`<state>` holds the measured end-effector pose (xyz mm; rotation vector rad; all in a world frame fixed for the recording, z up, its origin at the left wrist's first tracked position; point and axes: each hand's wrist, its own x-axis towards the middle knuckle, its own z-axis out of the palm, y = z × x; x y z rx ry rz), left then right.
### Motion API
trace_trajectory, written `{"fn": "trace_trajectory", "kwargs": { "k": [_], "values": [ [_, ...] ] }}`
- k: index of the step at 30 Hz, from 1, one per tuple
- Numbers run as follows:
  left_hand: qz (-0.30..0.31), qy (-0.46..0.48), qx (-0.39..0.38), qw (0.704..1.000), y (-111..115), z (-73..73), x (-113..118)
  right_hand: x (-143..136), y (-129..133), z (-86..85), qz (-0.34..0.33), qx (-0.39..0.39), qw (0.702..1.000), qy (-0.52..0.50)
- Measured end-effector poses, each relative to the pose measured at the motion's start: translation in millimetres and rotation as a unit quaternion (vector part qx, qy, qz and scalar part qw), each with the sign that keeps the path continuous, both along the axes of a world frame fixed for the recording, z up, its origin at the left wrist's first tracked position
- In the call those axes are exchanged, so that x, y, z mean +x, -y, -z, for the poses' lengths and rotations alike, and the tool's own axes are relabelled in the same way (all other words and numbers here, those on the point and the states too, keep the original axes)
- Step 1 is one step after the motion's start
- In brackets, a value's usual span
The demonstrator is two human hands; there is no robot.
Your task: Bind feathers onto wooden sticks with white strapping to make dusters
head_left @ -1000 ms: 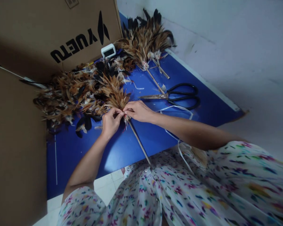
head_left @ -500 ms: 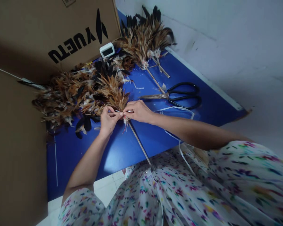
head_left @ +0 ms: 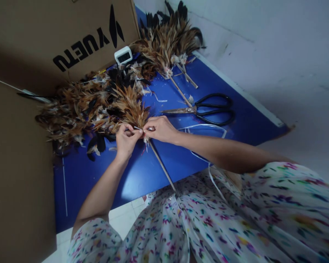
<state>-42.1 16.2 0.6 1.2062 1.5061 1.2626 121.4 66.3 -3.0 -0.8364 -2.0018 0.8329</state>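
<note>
A brown feather bundle [head_left: 133, 106] is fixed round the upper end of a thin stick [head_left: 163, 166], whose lower end reaches the patterned dress. At the bundle's base my left hand [head_left: 127, 140] is closed in a pinch on a thin white strip [head_left: 137, 128]. My right hand [head_left: 160, 129] meets it from the right, thumb and fingers pinched together at the same spot; what lies between them is too small to make out. Red and white strands [head_left: 146, 140] hang just below the fingertips.
Black-handled scissors [head_left: 192, 109] lie right of the hands, near a white strap [head_left: 205, 126]. Loose feathers [head_left: 84, 106] cover the table's left side. Finished-looking feather bundles [head_left: 167, 44], a small white clock [head_left: 123, 55] and cardboard [head_left: 71, 22] stand behind.
The view has shifted very slightly. Both hands stay pinched at the bundle's base, with little visible movement.
</note>
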Motion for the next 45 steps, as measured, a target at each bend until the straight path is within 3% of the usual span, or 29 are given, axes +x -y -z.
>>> {"fn": "trace_trajectory", "kwargs": {
  "k": [7, 14, 20, 25, 45],
  "values": [
    [0.021, -0.171, 0.084, 0.982, 9.0, -3.5, 6.4, 0.7, 0.5, -0.6, 0.008, -0.018, 1.0, 0.005],
    [0.016, -0.342, 0.172, 0.924, 11.4, -6.2, 8.1, -1.1, 0.6, 0.1, 0.004, -0.023, 1.0, -0.001],
    [0.03, -0.369, 0.214, 0.904, 12.5, -3.4, 7.2, -0.4, -0.3, -0.7, 0.007, -0.029, 0.999, 0.013],
    [0.047, -0.426, 0.247, 0.869, 12.9, -3.2, 5.1, 0.4, 0.0, -2.7, 0.007, -0.034, 0.999, 0.021],
    [0.09, -0.545, 0.307, 0.775, 9.1, 4.1, -4.1, -0.1, -0.2, -2.1, 0.008, -0.048, 0.999, 0.019]
  ]
}}
